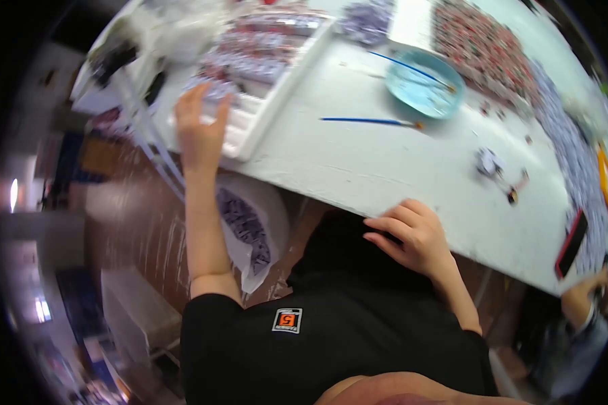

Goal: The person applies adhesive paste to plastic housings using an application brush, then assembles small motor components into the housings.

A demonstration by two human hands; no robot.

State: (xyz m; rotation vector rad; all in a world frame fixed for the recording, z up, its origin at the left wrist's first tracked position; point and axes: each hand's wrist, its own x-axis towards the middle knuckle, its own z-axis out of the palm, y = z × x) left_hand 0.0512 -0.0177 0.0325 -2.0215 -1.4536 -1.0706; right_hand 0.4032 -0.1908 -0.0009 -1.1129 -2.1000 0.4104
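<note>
At the left of the table my left hand [199, 131] reaches over a white compartment tray [288, 90], its thumb and fingers apart and nothing visible between them. Rows of small purple and reddish pieces [263, 64] fill the tray's far part, while its near slots show white. My right hand [415, 236] hovers by the table's front edge, above my lap. Its fingers are stretched out, with a gap between thumb and forefinger, and I see nothing in it. Beyond it lies a blue paintbrush [365, 121] on the white table [344, 162].
A light blue dish [422, 108] carries another brush [409, 66]. Heaps of red-green pieces [483, 47] and pale purple pieces [564, 155] line the far right. A red-black object [571, 244] lies near another person's hand [581, 297]. A bag of purple pieces [246, 226] hangs below the table.
</note>
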